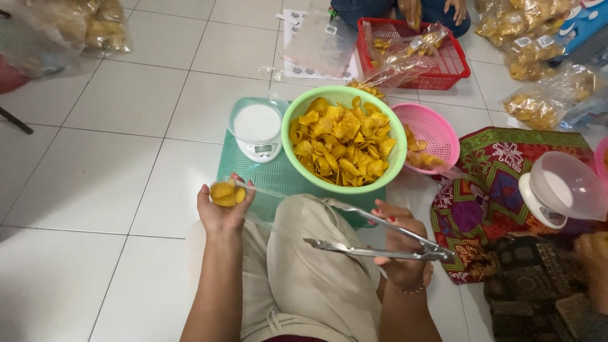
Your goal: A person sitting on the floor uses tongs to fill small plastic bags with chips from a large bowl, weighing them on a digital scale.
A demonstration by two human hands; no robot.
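A co-worker's hand (pixel 595 266) is cut off at the right edge; the scale's display (pixel 263 149) seems unreadable.

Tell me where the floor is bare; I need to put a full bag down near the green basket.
Bare white floor tiles lie left of the white kitchen scale and the left hand. Right of the round green plastic basket of yellow chips it is crowded: a pink plastic basket, a red plastic basket, a patterned cloth.

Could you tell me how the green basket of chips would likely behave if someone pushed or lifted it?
The green basket has a wide round shape, so it would probably slide rather than tip. The chips are thin and curled, likely light and brittle. They are heaped near the rim, so a tilt might spill some.
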